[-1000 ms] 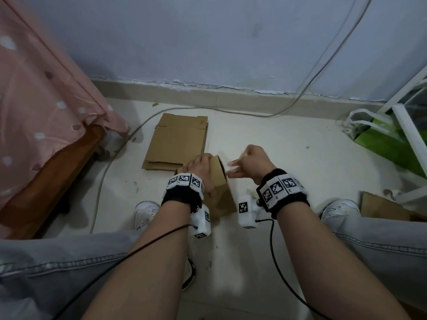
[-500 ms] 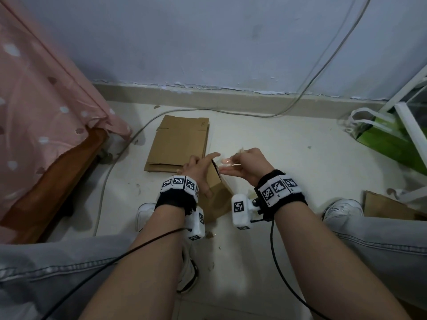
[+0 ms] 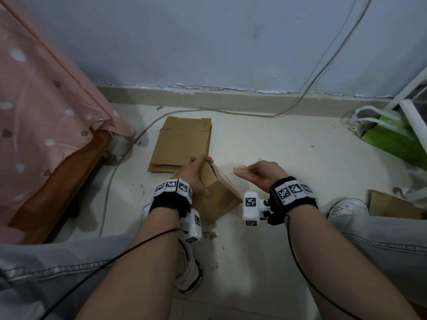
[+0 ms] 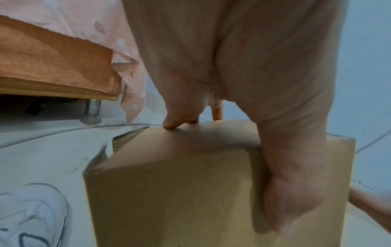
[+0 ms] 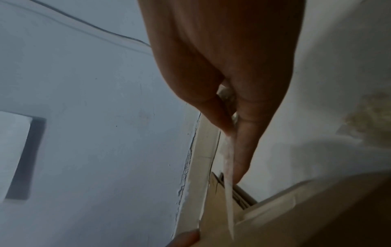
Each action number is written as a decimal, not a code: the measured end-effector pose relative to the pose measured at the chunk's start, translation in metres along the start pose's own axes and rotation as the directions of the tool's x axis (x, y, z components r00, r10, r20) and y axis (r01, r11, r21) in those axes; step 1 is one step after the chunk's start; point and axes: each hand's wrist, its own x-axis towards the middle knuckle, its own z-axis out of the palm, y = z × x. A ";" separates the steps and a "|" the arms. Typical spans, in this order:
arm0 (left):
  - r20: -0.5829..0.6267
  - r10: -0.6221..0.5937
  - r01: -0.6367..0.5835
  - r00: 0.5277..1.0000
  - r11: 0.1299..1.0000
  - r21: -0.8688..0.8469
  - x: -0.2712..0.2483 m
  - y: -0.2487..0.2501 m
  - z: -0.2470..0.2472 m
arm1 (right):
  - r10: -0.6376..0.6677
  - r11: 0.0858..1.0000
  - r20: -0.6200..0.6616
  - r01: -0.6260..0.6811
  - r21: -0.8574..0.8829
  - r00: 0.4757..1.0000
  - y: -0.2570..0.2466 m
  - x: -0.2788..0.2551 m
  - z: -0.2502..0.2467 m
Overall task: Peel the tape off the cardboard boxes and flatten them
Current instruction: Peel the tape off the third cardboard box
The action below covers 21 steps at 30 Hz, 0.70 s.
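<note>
A small brown cardboard box stands tilted on the floor between my feet. My left hand grips it from above, fingers curled over the top edge and thumb on the near face. One flap edge of the box shows a torn gap. My right hand is just right of the box, apart from it. It pinches a thin strip of clear tape between thumb and finger, and the strip runs down to the box's edge. In the head view the tape is barely visible.
A flattened cardboard box lies on the floor beyond the hands. More cardboard sits at the right by my shoe. A bed with a pink sheet fills the left. A green bag and a cable lie near the wall.
My right hand has drawn away to the right of the box with the tape pinched in it. The left hand has shifted its hold to the box's top edge.
</note>
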 end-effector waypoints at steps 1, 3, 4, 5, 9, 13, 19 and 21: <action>0.004 -0.003 0.003 1.000 1.000 -0.012 0.000 -0.002 -0.001 | 0.013 1.000 -0.006 -0.014 -0.006 1.000 -0.001 0.001 -0.004; 0.000 -0.007 0.007 1.000 0.999 -0.034 -0.002 -0.005 -0.001 | 0.009 0.998 -0.031 -0.007 0.064 0.999 -0.002 0.003 -0.011; -0.006 -0.012 0.011 1.000 0.999 -0.043 -0.002 -0.005 -0.001 | -0.003 0.995 -0.055 0.009 0.102 0.998 -0.003 0.003 -0.012; -0.017 -0.018 0.017 1.000 0.999 -0.051 -0.003 -0.006 -0.001 | -0.024 0.994 -0.087 0.033 0.106 0.996 -0.002 0.004 -0.013; -0.041 -0.027 0.024 0.999 0.997 -0.076 -0.002 -0.014 -0.002 | -0.099 0.991 -0.101 0.108 0.082 0.990 0.000 0.009 -0.011; -0.060 -0.022 0.011 0.998 0.984 -0.179 0.002 -0.014 0.002 | -0.108 0.992 -0.113 0.114 0.046 0.988 -0.015 0.010 -0.010; 0.014 0.011 -0.008 1.000 0.979 -0.201 0.001 -0.018 0.022 | -0.164 0.961 -0.088 0.139 -0.238 0.982 -0.029 0.009 -0.018; 0.002 0.017 -0.016 1.000 0.977 -0.213 -0.001 -0.024 0.030 | -0.245 0.934 -0.119 0.201 -0.295 0.962 -0.030 0.006 -0.019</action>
